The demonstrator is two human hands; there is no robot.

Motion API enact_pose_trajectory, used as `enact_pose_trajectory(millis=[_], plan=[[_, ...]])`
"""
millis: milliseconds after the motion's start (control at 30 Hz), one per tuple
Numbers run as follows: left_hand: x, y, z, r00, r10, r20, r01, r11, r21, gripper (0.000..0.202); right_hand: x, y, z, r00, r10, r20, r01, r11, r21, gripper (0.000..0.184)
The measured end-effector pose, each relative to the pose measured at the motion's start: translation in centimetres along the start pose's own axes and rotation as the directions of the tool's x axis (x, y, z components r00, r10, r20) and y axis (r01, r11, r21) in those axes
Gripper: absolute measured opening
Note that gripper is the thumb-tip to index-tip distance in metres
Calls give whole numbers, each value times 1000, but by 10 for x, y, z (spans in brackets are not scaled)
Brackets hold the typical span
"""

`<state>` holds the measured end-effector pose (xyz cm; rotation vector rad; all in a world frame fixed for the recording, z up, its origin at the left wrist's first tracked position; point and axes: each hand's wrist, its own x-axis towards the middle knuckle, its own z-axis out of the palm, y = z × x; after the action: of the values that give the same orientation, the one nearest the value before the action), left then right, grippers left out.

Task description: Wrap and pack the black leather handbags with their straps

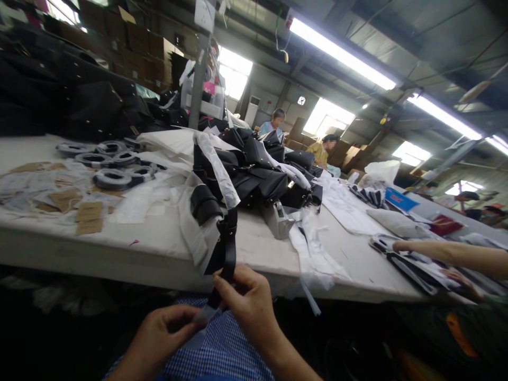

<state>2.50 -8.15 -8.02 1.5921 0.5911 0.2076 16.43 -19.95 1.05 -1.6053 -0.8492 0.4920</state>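
A black strap (230, 243) hangs off the table's front edge from a black bag (205, 203) that is partly wrapped in white paper. The fingers of my right hand (248, 301) are closed on this strap just below the edge. Lower and to the left, my left hand (169, 330) pinches a clear plastic strip (204, 316) at the strap's lower end. Farther up, a white wrapping (216, 169) covers another stretch of strap. Whether the plastic goes all round the strap end cannot be made out.
Behind lies a heap of black bags (262, 180). Coiled straps (113, 177) and brown tags (89, 214) lie at left on the white table (159, 246). A metal post (197, 84) rises behind. At right, a co-worker's arm (448, 253) reaches over black-and-white pieces.
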Motion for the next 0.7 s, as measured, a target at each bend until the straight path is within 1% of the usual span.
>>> enact_pose_trajectory(millis=[100,200,433,500,600,700], plan=[[-1,-2,-1,1000,-13,4,13,1000,-12,37,1,-3,-2,1000,-4,-1,4,998,62,17],[-2,1,-1,999,-32,1,32,999,-19,37,2,-3,-2,1000,-1,13,-1,994,111,16],[-1,14,1,997,-66,31,69,991,-117,44,1,7,-2,996,40,76,-52,984,170,21],[0,15,1,996,-75,40,80,988,-134,46,1,8,-3,996,53,78,-66,983,169,22],[1,13,2,995,-87,54,94,984,-153,47,2,5,-5,997,50,65,-61,984,166,21],[3,6,2,994,-88,63,97,983,-156,47,2,0,-7,998,41,42,-48,983,178,18]])
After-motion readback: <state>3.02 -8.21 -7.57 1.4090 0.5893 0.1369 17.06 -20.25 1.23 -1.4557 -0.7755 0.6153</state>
